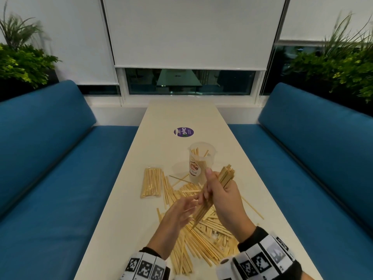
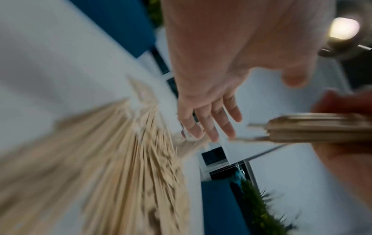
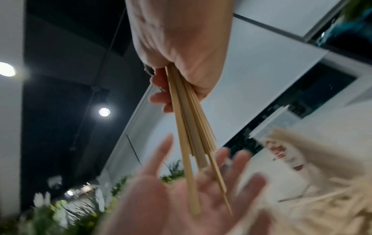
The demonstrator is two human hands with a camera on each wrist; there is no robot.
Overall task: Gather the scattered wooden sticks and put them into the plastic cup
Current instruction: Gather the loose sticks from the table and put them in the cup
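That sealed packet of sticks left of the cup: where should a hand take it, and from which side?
Grip the packet of sticks across its middle, coming from above with thumb and fingers on its two long edges. It lies flat on the table, long axis pointing away. Its left edge is clear; loose sticks crowd its right edge, so probably approach from the left.

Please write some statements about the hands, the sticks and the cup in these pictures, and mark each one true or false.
1. The right hand grips a bundle of sticks. True.
2. The left hand holds the plastic cup. False: its fingers are spread and hold nothing; the cup stands alone on the table.
3. The cup already has some sticks in it. True.
4. All the sticks are off the table. False: a large pile of loose sticks lies there.
5. The purple sticker is between the cup and the person. False: it lies beyond the cup.
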